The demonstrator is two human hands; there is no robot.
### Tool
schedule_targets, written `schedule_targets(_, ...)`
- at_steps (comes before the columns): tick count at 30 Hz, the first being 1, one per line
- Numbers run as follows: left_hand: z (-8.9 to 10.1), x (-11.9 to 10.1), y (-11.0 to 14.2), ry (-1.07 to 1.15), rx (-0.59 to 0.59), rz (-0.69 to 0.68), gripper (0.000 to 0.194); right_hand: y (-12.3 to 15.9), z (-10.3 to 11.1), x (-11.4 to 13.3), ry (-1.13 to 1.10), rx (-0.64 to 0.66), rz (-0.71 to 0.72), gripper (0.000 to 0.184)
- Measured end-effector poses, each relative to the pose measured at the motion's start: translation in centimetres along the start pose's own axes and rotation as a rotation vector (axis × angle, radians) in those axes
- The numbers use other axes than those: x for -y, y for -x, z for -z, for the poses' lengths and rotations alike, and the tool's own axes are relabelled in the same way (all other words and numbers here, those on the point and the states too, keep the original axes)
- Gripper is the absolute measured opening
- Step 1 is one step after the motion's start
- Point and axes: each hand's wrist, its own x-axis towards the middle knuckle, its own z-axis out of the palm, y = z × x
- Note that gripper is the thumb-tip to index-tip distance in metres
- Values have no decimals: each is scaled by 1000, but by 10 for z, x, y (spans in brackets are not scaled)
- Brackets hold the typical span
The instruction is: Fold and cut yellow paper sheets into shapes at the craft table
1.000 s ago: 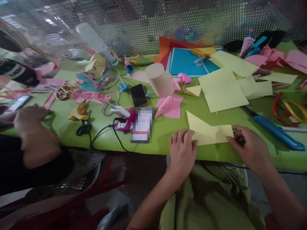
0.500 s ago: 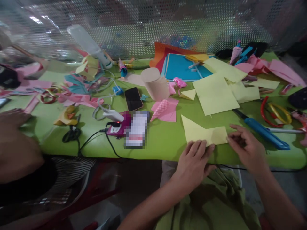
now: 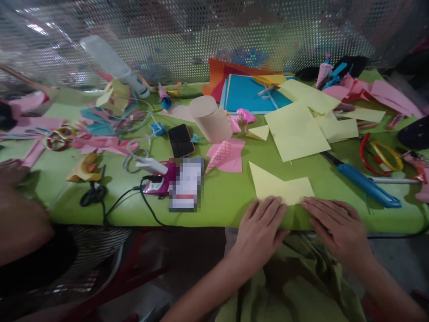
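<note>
A folded sheet of pale yellow paper (image 3: 284,188) lies on the green table near its front edge, one pointed corner standing out at the upper left. My left hand (image 3: 263,221) rests on its lower left edge with the fingers stretched out and flat. At the lower right corner, my right hand (image 3: 337,219) presses down with extended fingers. Both hands cover part of the paper's lower edge. Just beyond it are larger yellow sheets (image 3: 296,132), and a blue utility knife (image 3: 368,183) lies to the right.
Scissors with red and yellow handles (image 3: 382,156) lie at the right. Left of the paper are a phone with a blurred screen (image 3: 187,185), a purple power socket (image 3: 162,183) with cables and a dark phone (image 3: 181,141). A paper roll (image 3: 211,118) stands behind. Another person's arm (image 3: 23,210) reaches in.
My right hand has moved from pinching the paper's right corner to lying flat on its lower right edge. My left hand stays on the paper. The view has shifted slightly.
</note>
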Motion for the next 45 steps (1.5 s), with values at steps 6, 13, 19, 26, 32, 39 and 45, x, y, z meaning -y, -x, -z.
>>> schedule_targets(6,23,24,21,37,-70,138,35,-10,5,-19,42,-6,38,37)
schedule_targets(13,29,30,14,264,-250,223,26,-45,13,-38,195,83,374,29)
schedule_targets(19,30,42,5,277,-235,251,39,-50,8,-42,217,-49,452,15)
schedule_targets(26,27,41,-10,112,-153,108,45,-43,1,-44,132,-4,313,28)
schedule_targets(32,30,46,-31,171,-122,170,78,-57,2,-45,86,50,49,71)
schedule_targets(39,23,49,-27,237,-119,71,73,-49,4,-44,5,-71,3,69)
schedule_targets(45,18,50,-10,340,-97,51,81,-17,9,-35,-108,-110,141,40)
